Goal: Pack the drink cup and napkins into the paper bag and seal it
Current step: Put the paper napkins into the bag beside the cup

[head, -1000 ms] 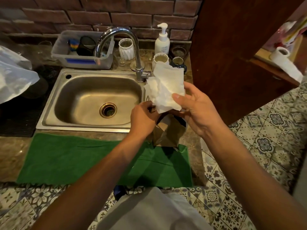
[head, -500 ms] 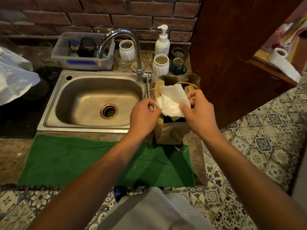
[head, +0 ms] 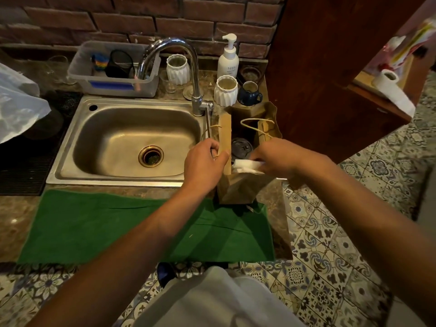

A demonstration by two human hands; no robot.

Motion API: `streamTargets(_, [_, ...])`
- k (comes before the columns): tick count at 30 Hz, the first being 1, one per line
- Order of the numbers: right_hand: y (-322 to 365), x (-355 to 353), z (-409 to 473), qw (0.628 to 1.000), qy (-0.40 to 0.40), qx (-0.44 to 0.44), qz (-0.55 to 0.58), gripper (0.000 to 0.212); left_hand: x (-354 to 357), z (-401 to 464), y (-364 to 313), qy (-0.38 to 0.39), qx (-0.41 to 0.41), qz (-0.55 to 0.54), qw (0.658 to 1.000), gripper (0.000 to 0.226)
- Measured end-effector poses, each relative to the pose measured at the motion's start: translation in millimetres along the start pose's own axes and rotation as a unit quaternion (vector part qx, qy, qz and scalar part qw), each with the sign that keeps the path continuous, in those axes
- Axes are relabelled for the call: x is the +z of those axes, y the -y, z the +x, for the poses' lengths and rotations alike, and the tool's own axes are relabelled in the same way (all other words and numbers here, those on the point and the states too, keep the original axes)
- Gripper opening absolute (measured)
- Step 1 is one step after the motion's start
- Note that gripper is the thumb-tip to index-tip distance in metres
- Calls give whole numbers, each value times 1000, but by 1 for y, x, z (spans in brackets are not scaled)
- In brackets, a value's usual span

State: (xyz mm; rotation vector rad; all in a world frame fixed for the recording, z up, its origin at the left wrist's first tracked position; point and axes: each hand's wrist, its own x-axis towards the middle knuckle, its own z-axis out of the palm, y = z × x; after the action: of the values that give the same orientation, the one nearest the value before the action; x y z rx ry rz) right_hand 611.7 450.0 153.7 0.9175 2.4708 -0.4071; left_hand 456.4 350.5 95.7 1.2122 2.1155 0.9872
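A brown paper bag with twine handles stands open on the counter, right of the sink. Inside it I see the dark lid of the drink cup. My left hand pinches the bag's left rim and holds it apart. My right hand grips white folded napkins and has them low in the bag's mouth, in front of the cup. Most of the cup is hidden by the bag's walls.
A steel sink with a tall faucet lies to the left. A green cloth covers the counter's front. White ribbed cups, a blue mug, a soap dispenser and a plastic tub stand behind. A wooden cabinet rises at the right.
My right hand has brought the napkins down from above the bag into its mouth, folding them smaller. My left hand has stayed on the bag's left rim.
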Motion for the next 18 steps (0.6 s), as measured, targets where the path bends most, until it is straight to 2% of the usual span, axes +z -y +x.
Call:
streamTargets(3, [2,-4,15,1000,7,29,9,23,0,-3,-3,4,8,1,1000,13])
streamTargets(7, [8,-2,31,996,68,63,17,22,1,-2,1,0,4,-7,1000,14])
streamTargets(11, [18,6,43,995,26,92,-42,21,3,-1,7,-4,22,16,1000,17])
streamTargets(14, [17,4,44,993,7,105,-56,2,0,2,10,-11,37,25,999,19])
streamTargets(17, [14,3,41,994,-24,96,-41,4,-4,5,12,-13,39,23,999,20])
streamTargets(18, [14,4,41,995,-34,90,-36,10,-4,5,12,-12,38,24,999,19])
